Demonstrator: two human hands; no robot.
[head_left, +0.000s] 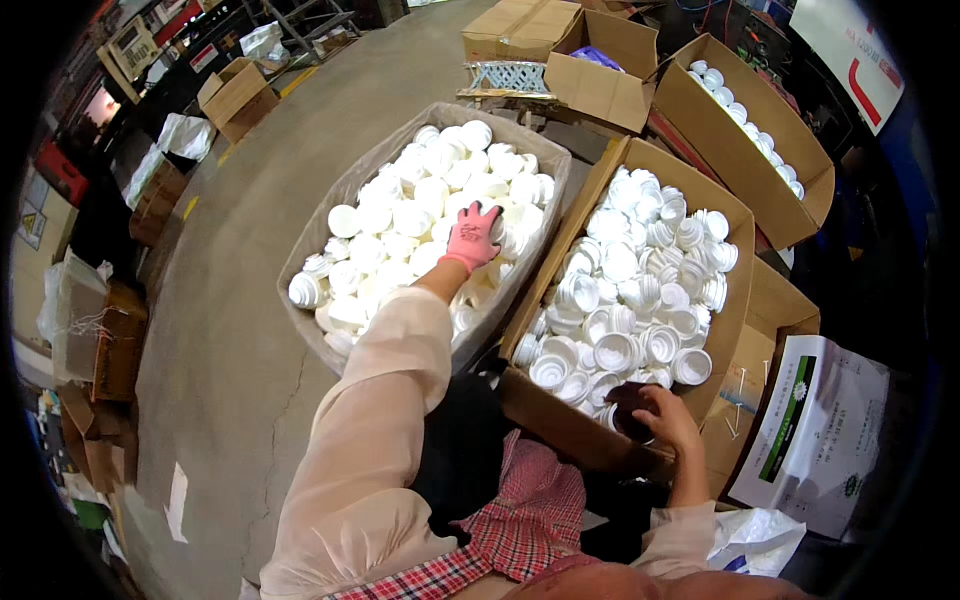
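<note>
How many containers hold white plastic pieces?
3: the lined bin under the left hand, the open box by the right hand, the long box at upper right; others may be hidden.

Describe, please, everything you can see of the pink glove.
The pink glove is worn on the left hand, palm down, fingers spread. It looks like thin fabric, with dark fingertips and a dark mark on its back. It ends at the wrist. It lies over white pieces in the lined container, apparently touching some; the palm side is hidden.
</note>
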